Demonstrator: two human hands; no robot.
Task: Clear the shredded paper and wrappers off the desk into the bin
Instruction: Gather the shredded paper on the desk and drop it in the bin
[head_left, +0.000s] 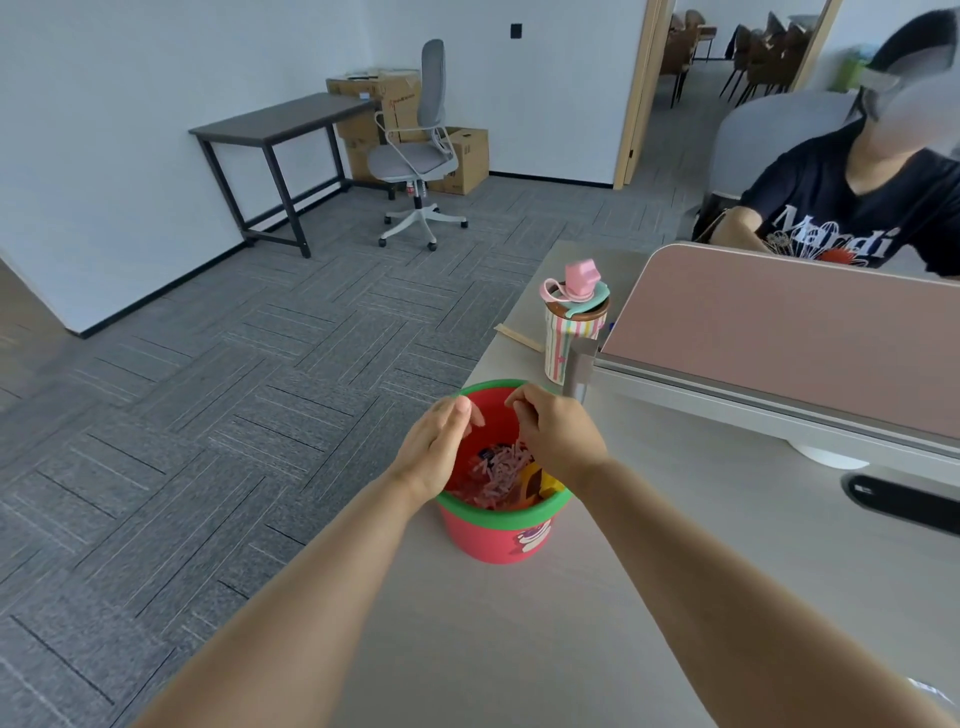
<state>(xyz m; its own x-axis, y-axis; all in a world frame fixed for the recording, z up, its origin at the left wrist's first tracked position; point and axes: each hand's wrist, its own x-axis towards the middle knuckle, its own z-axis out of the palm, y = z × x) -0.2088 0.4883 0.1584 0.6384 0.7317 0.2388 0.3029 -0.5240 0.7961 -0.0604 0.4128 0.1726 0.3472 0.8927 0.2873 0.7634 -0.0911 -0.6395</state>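
A small red bin (498, 538) with a green rim stands on the light desk (649, 597) near its left edge. Inside it lies pink shredded paper (501, 470) beside orange and yellow wrappers (540, 486). My left hand (436, 449) hovers over the bin's left rim, fingers loosely spread, holding nothing that I can see. My right hand (558, 434) hangs over the bin's right side with fingers curled downward; whether they pinch anything is hidden.
A striped tumbler (571, 325) with a pink lid stands behind the bin, next to a pink partition (789, 332). A wooden strip (519, 336) lies by the tumbler. Another person (857, 208) sits beyond the partition. A black cable port (898, 501) sits at right.
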